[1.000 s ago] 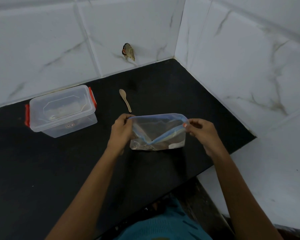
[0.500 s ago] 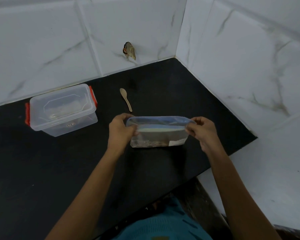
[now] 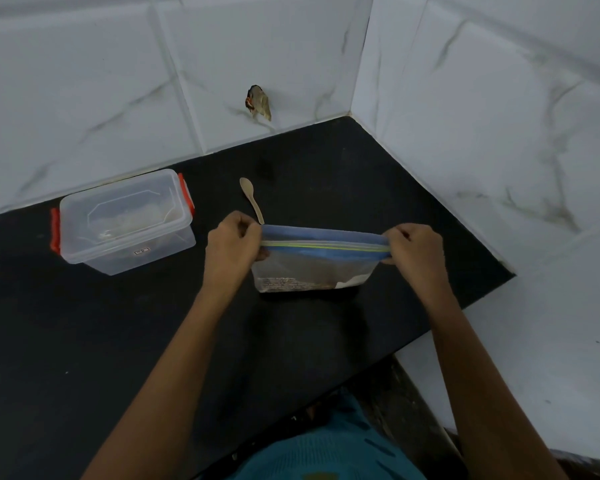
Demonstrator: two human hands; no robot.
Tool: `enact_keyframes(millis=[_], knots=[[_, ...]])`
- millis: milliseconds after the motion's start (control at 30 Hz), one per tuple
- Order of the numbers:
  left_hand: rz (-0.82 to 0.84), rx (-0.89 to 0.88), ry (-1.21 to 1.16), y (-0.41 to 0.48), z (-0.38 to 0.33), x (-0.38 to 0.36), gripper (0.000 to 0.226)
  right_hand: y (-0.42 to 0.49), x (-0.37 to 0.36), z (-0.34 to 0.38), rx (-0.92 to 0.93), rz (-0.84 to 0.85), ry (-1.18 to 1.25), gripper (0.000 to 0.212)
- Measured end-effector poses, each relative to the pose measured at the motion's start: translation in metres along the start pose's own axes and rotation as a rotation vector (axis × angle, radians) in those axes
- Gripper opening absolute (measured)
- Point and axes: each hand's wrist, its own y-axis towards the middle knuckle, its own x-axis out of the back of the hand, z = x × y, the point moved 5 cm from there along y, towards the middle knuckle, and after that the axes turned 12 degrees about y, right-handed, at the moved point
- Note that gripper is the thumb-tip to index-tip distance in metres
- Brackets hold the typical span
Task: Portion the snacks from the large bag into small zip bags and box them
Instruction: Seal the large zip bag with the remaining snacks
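Note:
A clear zip bag (image 3: 314, 268) with a blue top band and a yellow-green zip line stands on the black counter (image 3: 84, 341), some dark snack showing low inside it. My left hand (image 3: 231, 249) pinches the bag's left top corner. My right hand (image 3: 414, 254) pinches the right top corner, and the zip strip runs straight and taut between them. A clear plastic box (image 3: 125, 220) with red side clips and its lid on sits to the left by the wall.
A small wooden spoon (image 3: 252, 199) lies on the counter just behind my left hand. White marble-look tiles wall the back and right, with a broken hole (image 3: 258, 102) in the back wall. The counter's front edge runs diagonally at lower right.
The bag's mouth, gaping open a second ago, has been drawn flat and straight between my hands. Both hands have stayed at the bag's top corners.

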Motion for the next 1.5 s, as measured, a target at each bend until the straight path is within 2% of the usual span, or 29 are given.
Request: enact_keyframes(millis=[100,200,300,400,500,600,700,800,867,967,1033,1167,1300,1367,1500], knots=[[-0.086,-0.012,0.137,-0.002,0.003,0.001,0.004,0.001,-0.007,0.000,-0.047,0.036,-0.068,0.022],[-0.103,-0.015,0.212,-0.001,0.002,0.003,0.011,-0.002,-0.011,0.001,-0.050,0.098,-0.081,0.024],[-0.047,-0.009,0.260,0.001,0.001,0.003,0.015,-0.006,-0.008,0.003,0.018,0.069,-0.026,0.028],[0.022,0.009,0.230,0.003,0.001,0.003,0.011,-0.007,-0.001,0.005,0.025,0.057,-0.068,0.021],[0.111,0.134,-0.049,0.002,0.006,0.002,0.008,-0.004,0.003,0.003,-0.018,0.117,0.048,0.012],[0.213,0.306,-0.386,-0.004,0.008,-0.001,0.011,-0.008,0.003,-0.003,-0.186,0.216,0.375,0.009],[0.284,0.343,-0.458,-0.006,0.008,-0.001,0.011,-0.010,0.000,-0.011,-0.375,0.321,0.682,0.018],[0.404,0.386,-0.674,-0.010,0.005,-0.005,0.011,-0.009,-0.003,-0.020,-0.524,0.353,0.921,0.021],[0.454,0.420,-0.814,-0.012,0.004,-0.006,0.012,-0.011,-0.005,-0.022,-0.600,0.358,1.036,0.019],[0.447,0.468,-0.894,-0.013,0.009,-0.008,0.024,-0.014,-0.007,-0.022,-0.651,0.365,1.136,0.014],[0.432,0.483,-0.890,-0.014,0.010,-0.008,0.029,-0.015,-0.007,-0.021,-0.660,0.362,1.154,0.012],[0.467,0.489,-0.760,-0.017,0.005,-0.014,0.015,-0.018,-0.007,-0.017,-0.642,0.403,1.147,0.028],[0.495,0.437,-0.635,-0.020,0.001,-0.017,0.016,-0.019,-0.007,-0.014,-0.612,0.426,1.091,0.035],[0.436,0.391,-0.587,-0.020,0.000,-0.016,0.006,-0.019,-0.007,-0.012,-0.584,0.444,1.017,0.028],[0.284,0.198,-0.350,-0.015,-0.007,-0.007,0.010,-0.016,-0.004,-0.011,-0.469,0.414,0.757,0.027]])
